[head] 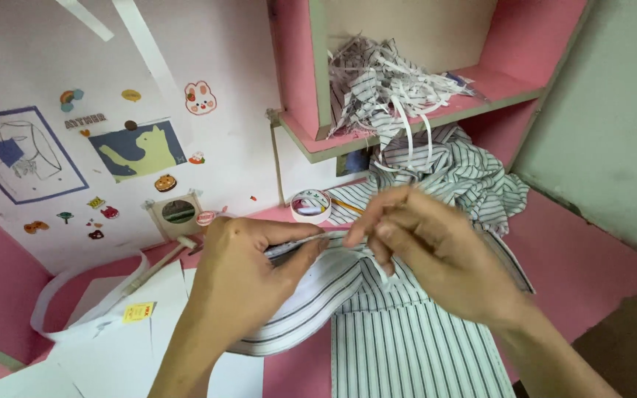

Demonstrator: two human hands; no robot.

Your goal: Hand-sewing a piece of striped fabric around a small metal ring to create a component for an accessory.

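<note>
A white shirt with thin dark stripes (407, 339) lies on the pink desk (591, 265) in front of me. My left hand (241, 273) pinches the folded edge of the shirt's collar, thumb on top. My right hand (429, 250) meets it from the right, fingertips closed on the same fabric edge and on something thin that I cannot make out. More of the striped cloth (473, 177) is bunched up behind my right hand.
A pink shelf (407, 125) above holds a heap of cut striped strips (392, 81). A small round tape roll (311, 205) sits by the white wall with stickers. White paper sheets and a bag (105, 324) lie at the lower left, a pen-like stick (158, 267) beside them.
</note>
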